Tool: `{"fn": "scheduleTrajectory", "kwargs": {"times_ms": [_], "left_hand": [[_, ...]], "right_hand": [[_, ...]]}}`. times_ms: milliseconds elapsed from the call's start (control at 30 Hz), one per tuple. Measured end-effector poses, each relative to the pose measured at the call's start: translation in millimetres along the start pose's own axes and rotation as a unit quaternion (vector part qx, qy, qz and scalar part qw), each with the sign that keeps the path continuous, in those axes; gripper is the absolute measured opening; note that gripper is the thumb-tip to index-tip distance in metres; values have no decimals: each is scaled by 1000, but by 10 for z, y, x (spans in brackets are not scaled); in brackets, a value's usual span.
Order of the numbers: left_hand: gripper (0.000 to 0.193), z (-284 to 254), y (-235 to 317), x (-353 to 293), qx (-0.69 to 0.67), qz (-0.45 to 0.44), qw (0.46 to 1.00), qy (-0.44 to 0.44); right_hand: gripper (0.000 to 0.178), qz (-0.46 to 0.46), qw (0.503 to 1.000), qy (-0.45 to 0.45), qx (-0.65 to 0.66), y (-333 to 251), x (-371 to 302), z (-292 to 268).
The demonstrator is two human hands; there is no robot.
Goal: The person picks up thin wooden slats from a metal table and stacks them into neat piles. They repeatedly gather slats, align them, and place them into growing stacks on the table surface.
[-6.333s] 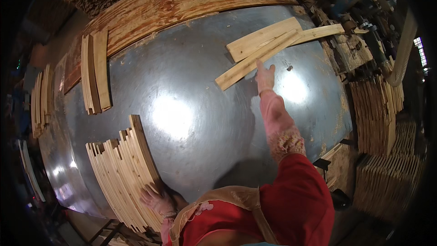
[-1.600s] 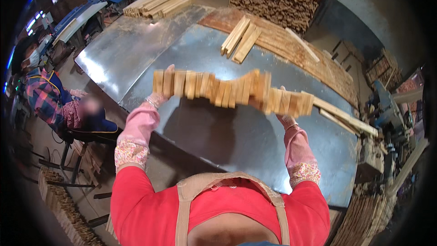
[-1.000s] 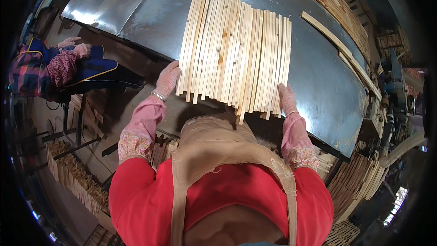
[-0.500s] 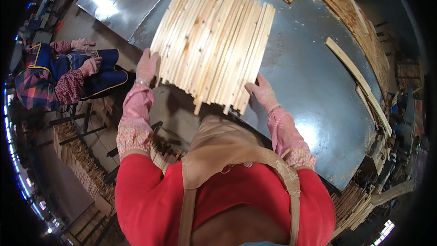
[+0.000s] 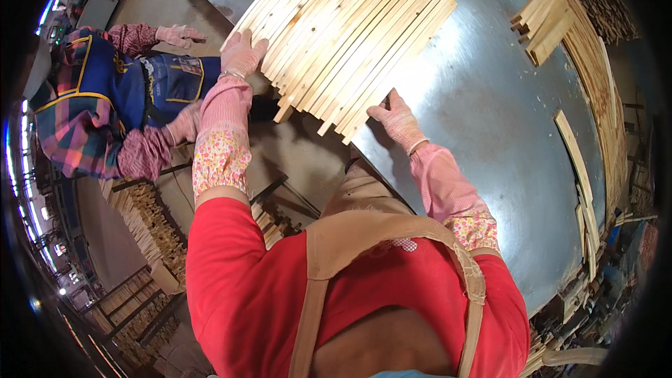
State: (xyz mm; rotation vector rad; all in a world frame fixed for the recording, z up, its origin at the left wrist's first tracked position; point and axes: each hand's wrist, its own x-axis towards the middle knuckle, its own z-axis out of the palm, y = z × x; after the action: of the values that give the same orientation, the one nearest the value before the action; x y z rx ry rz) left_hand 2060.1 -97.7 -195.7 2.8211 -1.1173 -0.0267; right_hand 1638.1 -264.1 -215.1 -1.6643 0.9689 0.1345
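Observation:
Pale wooden strips [image 5: 336, 35] lie side by side as a broad sheet, slanting toward the far right, their near ends uneven. My left hand [image 5: 243, 54], in a pinkish glove, holds the sheet at its near left corner, fingers over the strips and the thumb to one side. At the near right edge is my right hand [image 5: 397, 120], also gloved. Its thumb and forefinger are apart, with the tips at the outermost strip. The near ends jut past the edge of the metal table [image 5: 483, 112].
Left of me stands a co-worker in a blue apron [image 5: 133, 91], one gloved hand close to my left sleeve. Short wood pieces [image 5: 546, 24] lie at the table's far right, and long thin strips [image 5: 579, 182] along its right side. Stacked strips [image 5: 150, 227] stand lower left.
My view has turned, and the table has swung rightward in it. The strip sheet now slants more to the right. My right thumb has shifted from over the strips to their edge.

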Motion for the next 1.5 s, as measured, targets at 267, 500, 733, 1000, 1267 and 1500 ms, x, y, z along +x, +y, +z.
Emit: {"fn": "scheduleTrajectory", "kwargs": {"times_ms": [267, 500, 733, 1000, 1267, 1500], "left_hand": [[62, -56, 888, -156, -141, 129, 980, 64], [59, -149, 2475, -767, -203, 322, 924, 25], [52, -191, 3224, -2095, -228, 363, 903, -26], [57, 148, 4902, -4007, -309, 332, 867, -208], [53, 497, 7065, -4270, -621, 37, 628, -467], [32, 1012, 7706, -4088, -718, -238, 438, -485]], "right_hand": [[94, -72, 995, 3, 68, -911, 542, 539], [35, -141, 985, 35, -93, -331, 648, 185], [72, -64, 977, 190, -68, 1126, -1137, -1805], [71, 91, 791, 472, -379, 3175, -2207, -4830], [60, 145, 906, 103, -384, 3110, -2305, -5985], [76, 108, 922, 255, -272, 3823, -2800, -6515]]}}
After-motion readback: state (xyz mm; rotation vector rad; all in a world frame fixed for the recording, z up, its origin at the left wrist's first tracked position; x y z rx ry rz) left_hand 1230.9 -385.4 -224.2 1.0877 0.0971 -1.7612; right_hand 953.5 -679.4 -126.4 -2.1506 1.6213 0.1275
